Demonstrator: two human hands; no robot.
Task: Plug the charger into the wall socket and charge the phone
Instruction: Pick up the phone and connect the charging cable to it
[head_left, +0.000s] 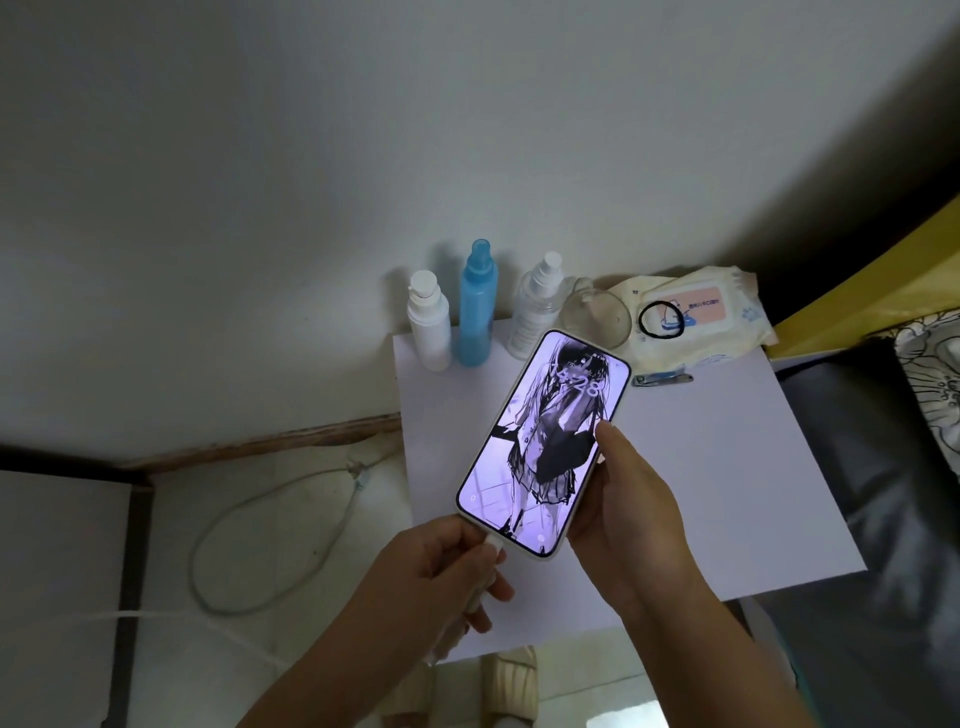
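head view: phone (543, 441) between hands, right hand (623, 509) gripping, left hand (441, 566) at plug

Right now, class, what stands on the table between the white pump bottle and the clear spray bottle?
In the head view, a blue spray bottle stands upright between the white pump bottle and the clear spray bottle, along the table's back edge.

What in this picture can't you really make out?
- Wall socket: nowhere in the head view, so whether the charger is plugged in is unknown.
- Cable plug: the left hand covers it at the phone, so full seating is unclear.
- Wipes pack label: too small to read.
- Slippers: cut off by the table and arms.
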